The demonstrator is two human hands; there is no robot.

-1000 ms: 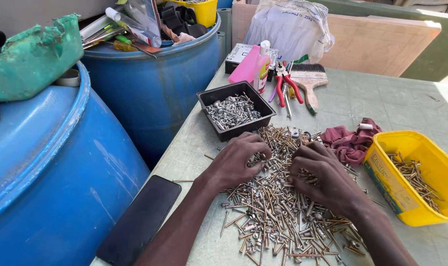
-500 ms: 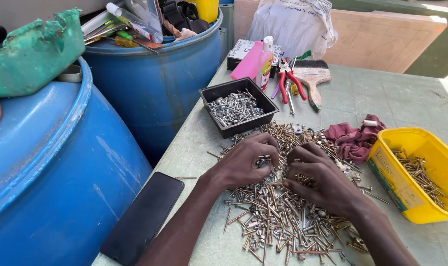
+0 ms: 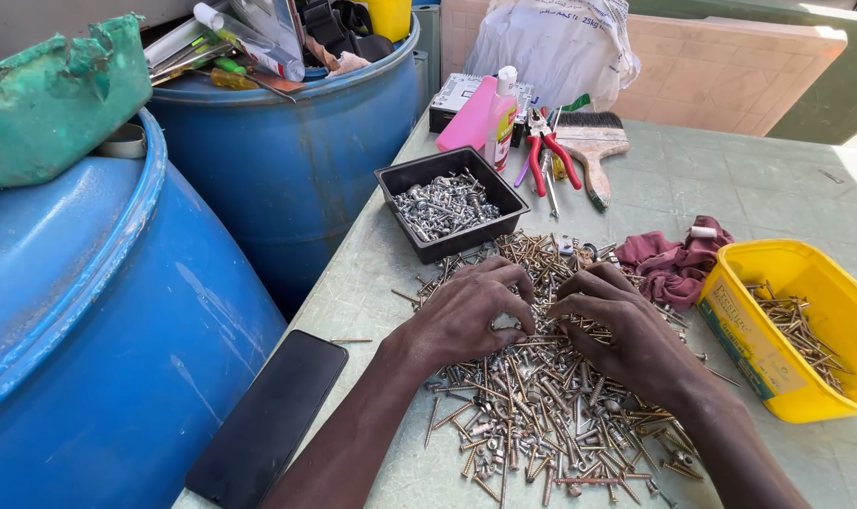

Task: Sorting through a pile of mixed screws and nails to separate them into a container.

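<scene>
Presently, mixed brass and steel screws heaped mid-table are being sorted: both hands, left hand and right hand, curled and picking; grip contents cannot be told.

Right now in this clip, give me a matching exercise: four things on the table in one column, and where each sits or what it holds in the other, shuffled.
Things:
1. black tray
2. yellow tub
3. phone
4. red-handled pliers

Places or contents:
A. lies flat at the table's near left edge, screen dark
B. at the right, holding long brass-coloured screws
C. beside the pink bottle and the brush
D. beyond the loose pile, holding silver screws

Pairs: 1-D, 2-B, 3-A, 4-C
</scene>
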